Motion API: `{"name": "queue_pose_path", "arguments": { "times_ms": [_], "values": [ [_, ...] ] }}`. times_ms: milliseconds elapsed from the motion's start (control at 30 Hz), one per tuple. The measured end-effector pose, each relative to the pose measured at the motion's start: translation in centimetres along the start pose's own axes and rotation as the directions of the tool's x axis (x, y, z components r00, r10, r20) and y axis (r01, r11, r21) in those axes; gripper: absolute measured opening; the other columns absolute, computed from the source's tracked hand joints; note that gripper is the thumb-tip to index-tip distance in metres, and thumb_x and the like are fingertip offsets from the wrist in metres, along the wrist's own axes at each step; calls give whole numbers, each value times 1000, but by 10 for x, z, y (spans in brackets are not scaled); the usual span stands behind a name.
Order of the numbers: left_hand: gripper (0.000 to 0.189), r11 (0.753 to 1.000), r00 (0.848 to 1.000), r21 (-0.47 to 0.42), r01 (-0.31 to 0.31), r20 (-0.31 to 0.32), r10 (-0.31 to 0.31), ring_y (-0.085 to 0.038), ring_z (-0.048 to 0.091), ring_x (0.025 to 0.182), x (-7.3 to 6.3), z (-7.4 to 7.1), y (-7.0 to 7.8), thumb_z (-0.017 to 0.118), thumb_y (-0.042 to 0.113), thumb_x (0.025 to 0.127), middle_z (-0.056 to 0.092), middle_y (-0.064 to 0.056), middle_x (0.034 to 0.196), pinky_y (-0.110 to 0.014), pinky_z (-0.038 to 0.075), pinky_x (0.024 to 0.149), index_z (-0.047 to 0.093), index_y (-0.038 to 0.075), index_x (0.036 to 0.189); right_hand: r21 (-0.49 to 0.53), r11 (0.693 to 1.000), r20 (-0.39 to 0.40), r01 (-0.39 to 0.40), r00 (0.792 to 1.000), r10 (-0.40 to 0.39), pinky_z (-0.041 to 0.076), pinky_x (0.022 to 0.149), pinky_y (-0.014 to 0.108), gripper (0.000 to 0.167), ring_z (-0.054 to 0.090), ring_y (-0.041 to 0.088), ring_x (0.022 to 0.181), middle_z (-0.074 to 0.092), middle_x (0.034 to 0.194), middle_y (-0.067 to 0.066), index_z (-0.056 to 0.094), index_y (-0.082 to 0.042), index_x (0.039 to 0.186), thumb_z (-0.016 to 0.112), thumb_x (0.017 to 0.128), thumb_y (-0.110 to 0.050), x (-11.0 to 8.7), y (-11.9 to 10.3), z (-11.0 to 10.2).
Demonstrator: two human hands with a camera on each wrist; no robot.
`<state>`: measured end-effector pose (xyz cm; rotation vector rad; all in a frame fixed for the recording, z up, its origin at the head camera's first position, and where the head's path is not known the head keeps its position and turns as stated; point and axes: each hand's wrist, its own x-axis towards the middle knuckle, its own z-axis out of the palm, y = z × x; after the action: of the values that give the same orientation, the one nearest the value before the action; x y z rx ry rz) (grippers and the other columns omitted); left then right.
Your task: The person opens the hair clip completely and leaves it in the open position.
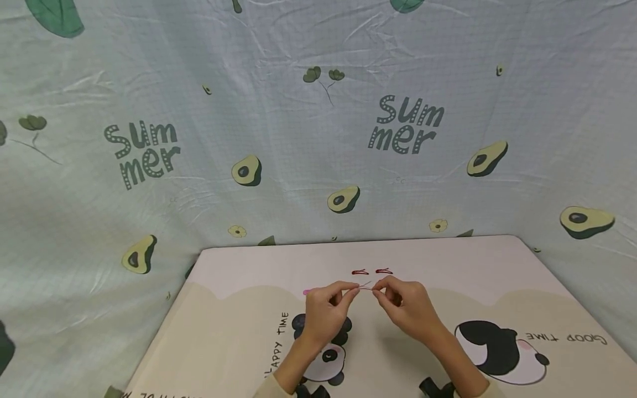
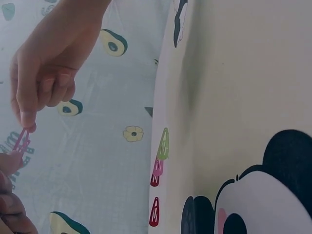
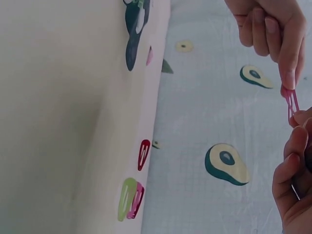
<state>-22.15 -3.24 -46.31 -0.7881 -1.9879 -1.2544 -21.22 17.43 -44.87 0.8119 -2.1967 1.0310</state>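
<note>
A pink snap hair clip (image 1: 365, 288) is held in the air between both hands, its thin arms spread apart in the head view. My left hand (image 1: 327, 309) pinches one end between thumb and forefinger. The other end is pinched by my right hand (image 1: 407, 309), other fingers curled in. On the table beyond lie two red hair clips, one at left (image 1: 360, 272) and one at right (image 1: 384, 271). The left wrist view also shows a green hair clip (image 2: 164, 141) and a second pink clip (image 2: 158, 168), overlapping one red clip; the hands hide these in the head view.
The table (image 1: 224, 320) has a cover printed with pandas and lettering. A small pink patch (image 1: 306, 292) shows beside my left hand; I cannot tell whether it is print. Behind the table's far edge hangs a pale curtain (image 1: 298, 132) printed with avocados.
</note>
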Motion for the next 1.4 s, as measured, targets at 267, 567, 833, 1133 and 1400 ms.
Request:
{"name": "queue_pose_path", "arguments": {
  "times_ms": [267,567,833,1133,1400],
  "values": [
    [6,998,994,62,20,109,-27,10,23,51,18,2,-8,78,9,90,39,2,48,-10,17,49,81,8,95,-35,999,-3,20,1000,-21,34,48,11,21,36,-9,54,48,59,-14,72,-12,89,80,81,6,9,16,-6],
    [6,970,970,230,80,207,-129,4,28,48,42,15,-32,80,18,89,48,3,49,-15,19,50,82,12,91,-133,984,161,-117,977,138,35,51,21,4,38,-3,54,51,58,-11,76,-11,87,78,89,-9,32,45,-8],
    [6,906,909,395,156,303,-288,-4,36,50,45,28,-49,79,20,90,58,2,57,-19,25,48,81,14,90,-303,931,295,-202,909,293,36,53,23,4,45,5,56,60,62,-9,78,-12,86,76,89,-14,40,62,6],
    [10,847,811,488,211,396,-430,-9,42,57,44,34,-69,75,17,91,70,0,70,-23,31,52,83,12,94,-378,887,367,-265,837,406,41,55,27,4,51,12,63,67,74,-2,79,-13,85,76,87,-16,45,81,31],
    [12,805,755,547,231,420,-503,-18,66,75,39,41,-78,73,20,91,79,-4,94,-31,50,63,83,14,91,-428,848,425,-311,759,493,40,55,31,5,52,15,64,65,73,-3,76,-13,79,75,84,-12,46,85,43]
  ]
}}
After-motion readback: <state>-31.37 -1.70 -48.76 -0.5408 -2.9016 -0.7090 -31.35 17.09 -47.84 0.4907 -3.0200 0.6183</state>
